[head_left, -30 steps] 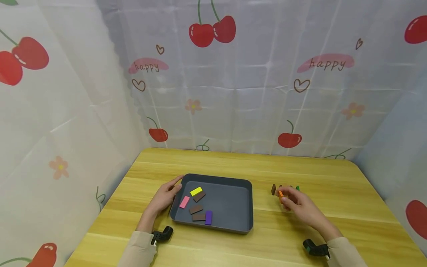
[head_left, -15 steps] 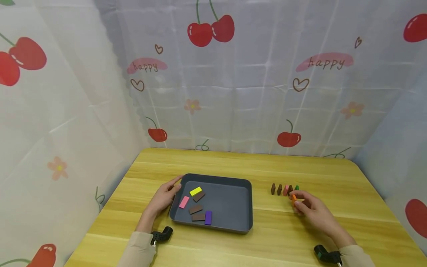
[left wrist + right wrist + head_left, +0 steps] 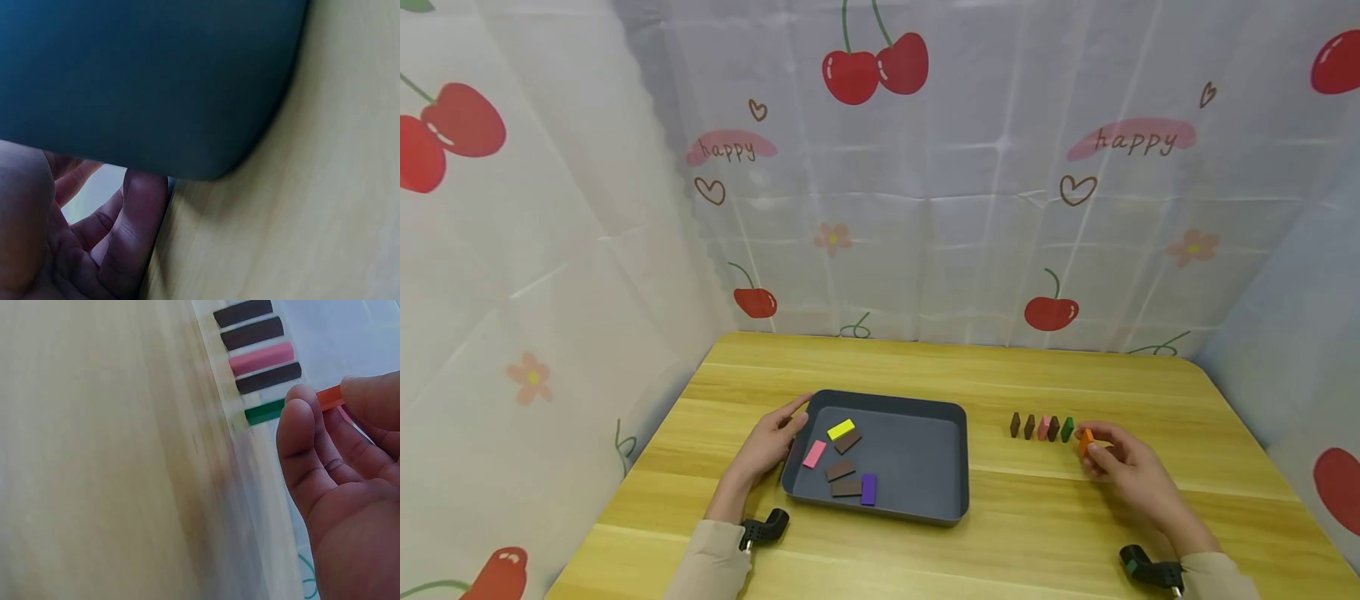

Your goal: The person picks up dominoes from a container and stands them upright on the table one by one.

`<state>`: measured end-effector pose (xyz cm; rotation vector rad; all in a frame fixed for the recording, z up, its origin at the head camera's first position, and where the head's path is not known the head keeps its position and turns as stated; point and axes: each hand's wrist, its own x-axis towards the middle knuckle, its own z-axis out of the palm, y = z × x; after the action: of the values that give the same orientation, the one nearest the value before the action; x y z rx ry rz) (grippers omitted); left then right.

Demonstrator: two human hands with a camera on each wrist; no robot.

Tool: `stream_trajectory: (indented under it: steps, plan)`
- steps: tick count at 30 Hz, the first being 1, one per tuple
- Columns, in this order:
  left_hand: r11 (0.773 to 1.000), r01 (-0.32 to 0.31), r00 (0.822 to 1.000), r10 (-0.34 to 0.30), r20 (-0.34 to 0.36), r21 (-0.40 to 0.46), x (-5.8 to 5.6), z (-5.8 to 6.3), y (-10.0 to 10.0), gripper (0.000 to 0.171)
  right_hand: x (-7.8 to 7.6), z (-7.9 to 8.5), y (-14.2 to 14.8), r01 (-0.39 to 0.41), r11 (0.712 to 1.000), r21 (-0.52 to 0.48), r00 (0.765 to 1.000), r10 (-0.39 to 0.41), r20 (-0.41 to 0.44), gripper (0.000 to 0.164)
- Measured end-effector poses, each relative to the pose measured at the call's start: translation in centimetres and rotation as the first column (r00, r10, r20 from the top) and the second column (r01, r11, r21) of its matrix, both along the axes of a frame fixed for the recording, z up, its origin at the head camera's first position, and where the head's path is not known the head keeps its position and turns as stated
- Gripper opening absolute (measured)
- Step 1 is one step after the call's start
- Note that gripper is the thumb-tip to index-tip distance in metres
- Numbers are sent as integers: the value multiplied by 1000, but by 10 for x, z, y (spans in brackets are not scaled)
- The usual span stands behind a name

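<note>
In the head view, my right hand (image 3: 1131, 471) pinches an orange domino block (image 3: 1086, 442) upright between thumb and fingers. It is just right of a green domino (image 3: 1067, 429), the right end of a row of standing dominoes. Left of the green one stand a brown domino (image 3: 1054, 428), a pink domino (image 3: 1043, 428) and two more brown ones. In the right wrist view, the orange domino (image 3: 330, 398) is partly hidden by fingers. My left hand (image 3: 767, 442) grips the left side of a dark grey tray (image 3: 925, 407), thumb at its rim; in the left wrist view, fingers (image 3: 140, 206) bend against its underside.
Inside the tray lie a yellow domino (image 3: 841, 430), a pink domino (image 3: 815, 454), a purple domino (image 3: 868, 490) and several brown ones. The wooden table (image 3: 1045, 533) ends at a cherry-printed curtain (image 3: 925, 250) behind, with curtains on both sides.
My right hand has moved rightward along the row with the orange domino, from near its left part to past the green one. The left hand and tray have stayed put.
</note>
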<state>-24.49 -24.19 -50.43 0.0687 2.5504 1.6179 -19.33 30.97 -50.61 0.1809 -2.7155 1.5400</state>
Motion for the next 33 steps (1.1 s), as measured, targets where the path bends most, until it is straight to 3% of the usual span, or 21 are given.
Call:
stream_trajectory:
  steps: [6,8,22,33]
  plan:
    - [1000,3,1000,-3,-17,-4,-12,-25,-9,47,-8,-6,4,15,1000,-21,1000,-15,13,39]
    - [1000,7,1000,-7,-21,2,-13,-27,-10,47,-10,-8,5,13,999,-30,1000,-13,13,41]
    - [998,13,1000,-14,10,59,-13,-26,-5,47,-26,-16,8,33,999,-40,999,-31,43,43]
    - [1000,-11,1000,11,-9,26,-13,-24,-8,47,-29,-17,4,28,998,-62,999,-26,36,43]
